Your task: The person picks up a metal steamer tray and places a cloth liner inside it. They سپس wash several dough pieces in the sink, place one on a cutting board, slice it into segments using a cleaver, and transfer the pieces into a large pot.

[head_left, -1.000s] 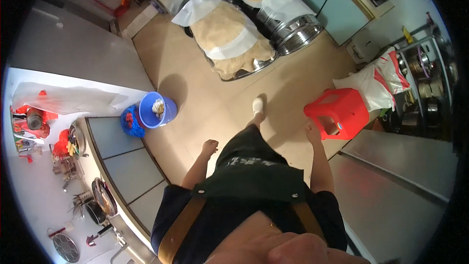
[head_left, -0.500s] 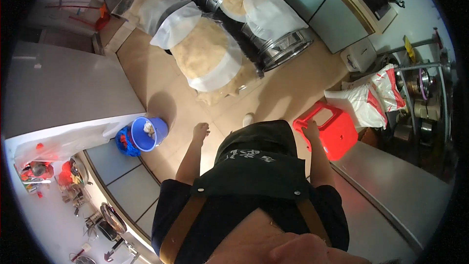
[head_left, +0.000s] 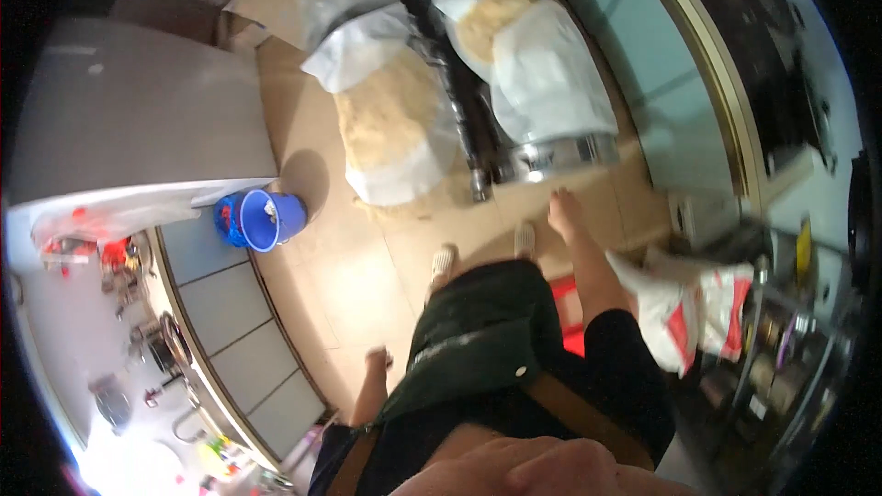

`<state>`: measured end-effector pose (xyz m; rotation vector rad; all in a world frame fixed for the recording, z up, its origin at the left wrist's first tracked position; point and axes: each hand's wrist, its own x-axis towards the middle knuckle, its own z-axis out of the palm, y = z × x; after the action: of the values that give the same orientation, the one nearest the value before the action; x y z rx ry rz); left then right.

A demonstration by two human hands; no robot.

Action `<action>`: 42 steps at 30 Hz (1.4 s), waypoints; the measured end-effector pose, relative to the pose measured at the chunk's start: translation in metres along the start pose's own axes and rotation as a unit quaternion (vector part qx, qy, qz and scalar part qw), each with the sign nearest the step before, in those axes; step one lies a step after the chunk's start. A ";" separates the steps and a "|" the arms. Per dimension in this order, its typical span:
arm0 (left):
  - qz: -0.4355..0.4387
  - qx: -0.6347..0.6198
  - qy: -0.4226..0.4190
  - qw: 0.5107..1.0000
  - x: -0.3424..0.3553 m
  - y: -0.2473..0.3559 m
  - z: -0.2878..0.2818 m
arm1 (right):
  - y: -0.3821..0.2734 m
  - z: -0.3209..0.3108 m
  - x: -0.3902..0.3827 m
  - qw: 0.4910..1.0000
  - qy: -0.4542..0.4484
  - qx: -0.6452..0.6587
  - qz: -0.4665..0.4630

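Row of white cloths [head_left: 551,73] over a pale, dough-like layer [head_left: 491,26] lies far, right of centre, its long axis slanting from far left to near right, ending in a steel pan [head_left: 560,158] whose shiny side faces near. Cloths appear already laid; a pale patch remains uncovered. Right hand [head_left: 565,213] hangs just near of the pan, seemingly not touching; left hand [head_left: 378,360] hangs near left, well apart. Blur hides whether either's fingers are together.
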<state>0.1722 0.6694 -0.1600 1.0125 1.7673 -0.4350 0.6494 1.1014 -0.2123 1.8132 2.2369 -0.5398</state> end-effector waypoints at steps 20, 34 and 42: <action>-0.337 -0.418 0.075 0.840 -0.191 0.158 0.257 | 0.033 0.074 0.148 0.955 0.124 -0.150 -0.222; -0.209 -0.454 0.144 0.854 -0.165 0.083 0.283 | 0.127 0.110 -0.031 0.966 -0.080 -0.215 -0.118; -0.179 -0.613 0.202 0.742 -0.123 0.064 0.237 | 0.070 0.014 -0.089 0.956 -0.171 -0.098 -0.218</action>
<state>0.3791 0.4905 -0.1405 -0.2295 2.0534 0.7646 0.7367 1.0284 -0.2007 1.0358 2.3392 -0.6247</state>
